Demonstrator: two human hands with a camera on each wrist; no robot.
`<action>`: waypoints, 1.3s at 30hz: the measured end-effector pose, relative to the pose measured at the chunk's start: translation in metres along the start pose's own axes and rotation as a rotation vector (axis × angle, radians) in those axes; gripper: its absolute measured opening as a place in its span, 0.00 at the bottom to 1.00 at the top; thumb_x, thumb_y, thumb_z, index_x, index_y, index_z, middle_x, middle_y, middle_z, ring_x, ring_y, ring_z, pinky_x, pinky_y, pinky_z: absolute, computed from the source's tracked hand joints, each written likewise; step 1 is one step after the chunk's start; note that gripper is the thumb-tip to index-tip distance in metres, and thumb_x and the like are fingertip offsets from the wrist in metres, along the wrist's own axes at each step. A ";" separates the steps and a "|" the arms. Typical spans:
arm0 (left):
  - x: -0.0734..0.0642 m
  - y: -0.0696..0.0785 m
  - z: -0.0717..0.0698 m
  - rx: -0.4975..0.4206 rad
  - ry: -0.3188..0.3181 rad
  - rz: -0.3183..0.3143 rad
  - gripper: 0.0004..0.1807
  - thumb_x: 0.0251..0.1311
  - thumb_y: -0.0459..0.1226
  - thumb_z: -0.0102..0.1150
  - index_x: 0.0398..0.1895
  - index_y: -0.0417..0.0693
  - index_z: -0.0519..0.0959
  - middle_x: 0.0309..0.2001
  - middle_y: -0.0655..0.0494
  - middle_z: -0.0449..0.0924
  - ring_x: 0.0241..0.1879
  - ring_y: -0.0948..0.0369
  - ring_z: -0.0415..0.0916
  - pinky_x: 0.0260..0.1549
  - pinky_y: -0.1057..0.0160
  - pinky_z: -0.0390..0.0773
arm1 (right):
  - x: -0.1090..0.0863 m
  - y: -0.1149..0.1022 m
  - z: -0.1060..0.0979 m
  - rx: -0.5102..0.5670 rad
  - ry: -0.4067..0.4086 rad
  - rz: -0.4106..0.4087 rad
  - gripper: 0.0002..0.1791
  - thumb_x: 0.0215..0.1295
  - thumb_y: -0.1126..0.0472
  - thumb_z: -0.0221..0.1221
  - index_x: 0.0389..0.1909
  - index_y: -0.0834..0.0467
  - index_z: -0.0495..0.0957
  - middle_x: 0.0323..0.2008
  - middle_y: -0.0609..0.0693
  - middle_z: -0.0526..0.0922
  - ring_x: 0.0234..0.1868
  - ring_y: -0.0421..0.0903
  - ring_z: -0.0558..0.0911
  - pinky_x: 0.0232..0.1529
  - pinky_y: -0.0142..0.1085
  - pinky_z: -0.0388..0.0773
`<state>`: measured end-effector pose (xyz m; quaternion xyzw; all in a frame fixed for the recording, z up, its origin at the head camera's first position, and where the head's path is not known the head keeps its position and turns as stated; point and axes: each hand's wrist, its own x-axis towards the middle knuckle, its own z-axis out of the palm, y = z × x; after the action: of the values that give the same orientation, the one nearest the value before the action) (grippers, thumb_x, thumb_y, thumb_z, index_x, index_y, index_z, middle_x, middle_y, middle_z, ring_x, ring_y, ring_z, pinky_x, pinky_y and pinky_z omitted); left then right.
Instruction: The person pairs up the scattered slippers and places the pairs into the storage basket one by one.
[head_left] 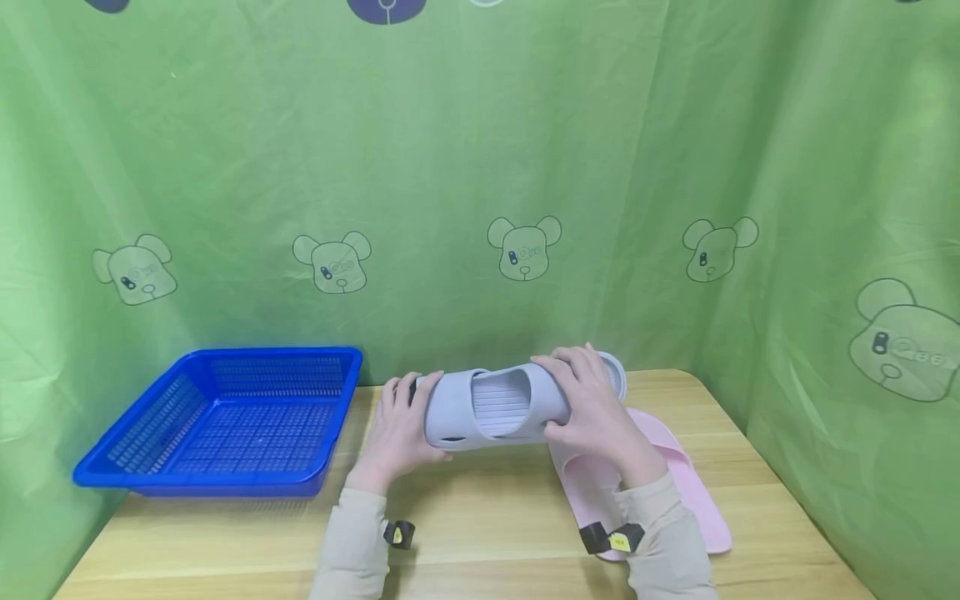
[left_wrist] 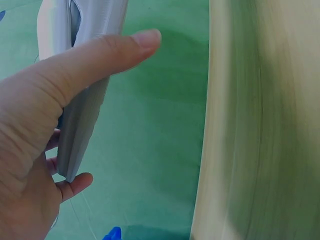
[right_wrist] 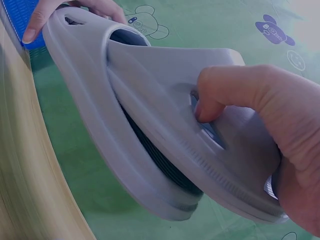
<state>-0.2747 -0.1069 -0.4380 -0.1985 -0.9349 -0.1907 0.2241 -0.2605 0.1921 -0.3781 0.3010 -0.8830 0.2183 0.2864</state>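
Observation:
Two pale grey slippers are held up above the table, sole facing sole or partly tucked together; exactly how cannot be told. My left hand [head_left: 396, 427] grips the left slipper [head_left: 452, 407] by its end, thumb on the near side and fingers behind. At the other end, my right hand [head_left: 596, 412] grips the right slipper [head_left: 546, 398]. The right wrist view shows that thumb hooked into a side hole of this slipper [right_wrist: 155, 75]. Under the right forearm lies pink footwear [head_left: 701, 508] with a broad strap, partly hidden by the arm.
To the left, a blue plastic basket [head_left: 330, 477] with mesh walls sits on the wooden table [head_left: 480, 533]. A green curtain [head_left: 427, 167] printed with bear heads hangs behind the table and along both sides.

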 end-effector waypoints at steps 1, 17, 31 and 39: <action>0.000 0.000 0.000 -0.002 0.002 0.004 0.69 0.17 0.53 0.85 0.73 0.63 0.56 0.64 0.44 0.63 0.63 0.43 0.56 0.64 0.39 0.65 | 0.000 0.000 0.000 -0.001 0.003 -0.001 0.48 0.30 0.58 0.70 0.63 0.53 0.70 0.57 0.57 0.70 0.61 0.55 0.66 0.75 0.60 0.43; 0.002 0.000 -0.002 0.062 0.061 0.063 0.68 0.16 0.57 0.83 0.72 0.64 0.58 0.62 0.47 0.66 0.61 0.44 0.59 0.60 0.41 0.70 | 0.001 -0.003 0.003 0.019 0.015 0.000 0.48 0.30 0.59 0.71 0.63 0.54 0.69 0.57 0.58 0.69 0.61 0.55 0.66 0.76 0.59 0.42; 0.002 0.002 -0.003 0.078 0.113 0.103 0.66 0.17 0.55 0.83 0.71 0.63 0.61 0.61 0.47 0.68 0.59 0.44 0.61 0.58 0.42 0.71 | 0.003 -0.009 0.008 0.035 0.040 0.015 0.47 0.30 0.58 0.71 0.62 0.53 0.70 0.56 0.58 0.69 0.62 0.59 0.64 0.75 0.61 0.42; 0.003 0.004 -0.003 0.091 0.100 0.100 0.66 0.17 0.56 0.83 0.72 0.62 0.60 0.61 0.45 0.68 0.59 0.44 0.62 0.58 0.42 0.72 | 0.004 -0.010 0.010 0.048 0.013 0.044 0.47 0.32 0.59 0.71 0.63 0.52 0.69 0.57 0.57 0.69 0.64 0.59 0.63 0.76 0.60 0.40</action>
<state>-0.2744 -0.1040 -0.4333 -0.2248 -0.9191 -0.1462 0.2886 -0.2603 0.1782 -0.3810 0.2867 -0.8821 0.2477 0.2799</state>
